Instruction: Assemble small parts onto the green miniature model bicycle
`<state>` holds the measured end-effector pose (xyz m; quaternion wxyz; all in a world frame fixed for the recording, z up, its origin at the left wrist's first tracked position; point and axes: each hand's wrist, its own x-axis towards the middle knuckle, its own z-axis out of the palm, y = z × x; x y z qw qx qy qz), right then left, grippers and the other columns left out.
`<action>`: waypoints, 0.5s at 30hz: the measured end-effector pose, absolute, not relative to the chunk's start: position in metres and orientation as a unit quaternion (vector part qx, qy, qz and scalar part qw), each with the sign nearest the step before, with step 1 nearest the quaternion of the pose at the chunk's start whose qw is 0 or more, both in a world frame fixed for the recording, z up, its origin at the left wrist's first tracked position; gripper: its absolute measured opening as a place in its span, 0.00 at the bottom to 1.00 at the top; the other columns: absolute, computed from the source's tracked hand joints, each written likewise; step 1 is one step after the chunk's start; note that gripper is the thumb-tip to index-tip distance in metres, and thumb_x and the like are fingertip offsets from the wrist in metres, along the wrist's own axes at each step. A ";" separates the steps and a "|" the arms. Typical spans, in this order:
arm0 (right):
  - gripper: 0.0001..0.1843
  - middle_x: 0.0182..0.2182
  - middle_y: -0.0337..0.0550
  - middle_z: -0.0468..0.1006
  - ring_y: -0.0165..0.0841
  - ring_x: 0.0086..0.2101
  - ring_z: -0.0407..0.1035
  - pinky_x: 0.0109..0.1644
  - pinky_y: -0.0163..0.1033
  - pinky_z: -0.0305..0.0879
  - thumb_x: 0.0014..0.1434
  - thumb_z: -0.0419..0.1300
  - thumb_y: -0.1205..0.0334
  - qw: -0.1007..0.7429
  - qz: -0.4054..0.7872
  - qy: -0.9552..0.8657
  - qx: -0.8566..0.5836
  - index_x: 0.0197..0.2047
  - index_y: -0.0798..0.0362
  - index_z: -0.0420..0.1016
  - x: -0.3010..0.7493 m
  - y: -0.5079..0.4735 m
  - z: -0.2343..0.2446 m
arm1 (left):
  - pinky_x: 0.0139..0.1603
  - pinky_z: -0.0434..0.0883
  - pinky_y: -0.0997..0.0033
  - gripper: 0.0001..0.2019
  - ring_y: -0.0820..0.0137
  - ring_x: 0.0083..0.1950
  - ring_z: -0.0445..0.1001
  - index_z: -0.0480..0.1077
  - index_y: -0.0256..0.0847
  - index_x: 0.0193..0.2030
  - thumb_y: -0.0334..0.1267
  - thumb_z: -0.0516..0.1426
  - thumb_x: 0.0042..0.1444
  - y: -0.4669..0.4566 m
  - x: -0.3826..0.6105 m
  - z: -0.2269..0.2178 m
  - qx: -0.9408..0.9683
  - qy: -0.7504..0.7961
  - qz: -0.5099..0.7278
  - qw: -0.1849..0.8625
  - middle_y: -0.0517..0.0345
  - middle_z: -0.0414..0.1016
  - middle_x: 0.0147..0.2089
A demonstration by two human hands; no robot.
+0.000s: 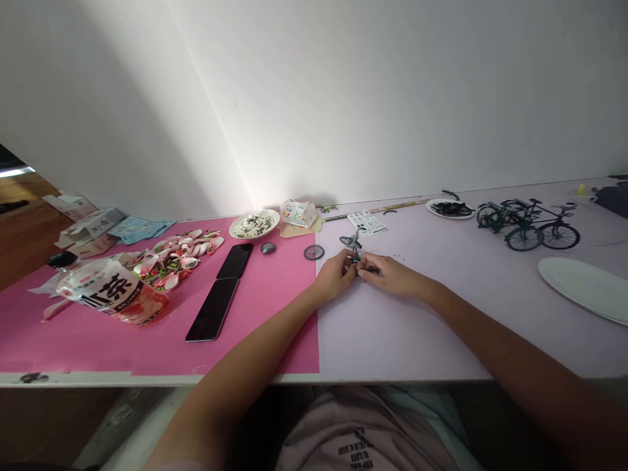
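Between my two hands is a partly built model bicycle (354,242), its grey wheel pointing up and away from me. My left hand (337,275) is closed around the dark green frame from the left. From the right, the fingers of my right hand (387,273) pinch the same small bicycle; the exact part under the fingertips is hidden. A loose spoked wheel (314,252) lies flat just left of my hands. Behind them rests a printed instruction sheet (367,223).
Finished model bicycles (534,226) stand at right, near a plate of dark parts (450,209) and a large white plate (586,288). On the pink side are two phones (213,307), a bottle (112,291), a dish of small pieces (254,225) and a pile of pink-white pieces (181,255).
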<state>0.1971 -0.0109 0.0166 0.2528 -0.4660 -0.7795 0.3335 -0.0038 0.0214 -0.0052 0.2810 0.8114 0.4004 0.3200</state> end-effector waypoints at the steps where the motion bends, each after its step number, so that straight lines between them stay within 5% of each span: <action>1: 0.09 0.43 0.43 0.80 0.40 0.42 0.73 0.46 0.44 0.66 0.65 0.56 0.51 0.252 0.334 -0.779 -0.466 0.43 0.47 0.69 0.197 -0.011 0.016 | 0.34 0.66 0.73 0.12 0.71 0.32 0.73 0.69 0.41 0.52 0.35 0.54 0.63 0.021 -0.004 -0.005 0.811 0.402 0.319 0.280 0.58 0.78 0.37; 15: 0.08 0.44 0.43 0.81 0.40 0.43 0.74 0.48 0.44 0.66 0.64 0.57 0.53 0.253 0.339 -0.776 -0.469 0.44 0.47 0.70 0.197 -0.012 0.018 | 0.32 0.65 0.73 0.11 0.72 0.30 0.72 0.68 0.41 0.52 0.35 0.53 0.63 0.020 -0.003 -0.004 0.816 0.400 0.315 0.274 0.58 0.78 0.37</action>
